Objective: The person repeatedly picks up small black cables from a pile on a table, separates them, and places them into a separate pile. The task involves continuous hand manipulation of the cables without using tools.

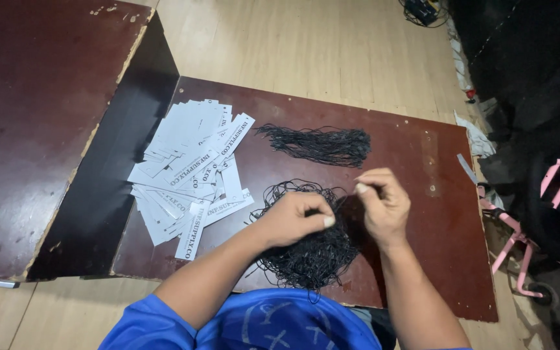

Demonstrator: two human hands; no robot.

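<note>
My left hand (296,217) rests on a tangled heap of black string loops (315,256) near the front edge of a dark red board (422,214), its thumb and fingers pinched on strands. My right hand (384,201) hovers just right of it, fingertips pinched on a thin black string drawn from the heap. A second, straighter bundle of black strings (322,144) lies farther back on the board. To the left sits a fanned pile of white paper tags (189,172) with dark print.
A second dark red board (27,116) lies at the left, with a black gap (118,155) between the boards. A light wooden floor (306,45) lies behind. A pink metal frame (520,246) and dark cloth stand at the right.
</note>
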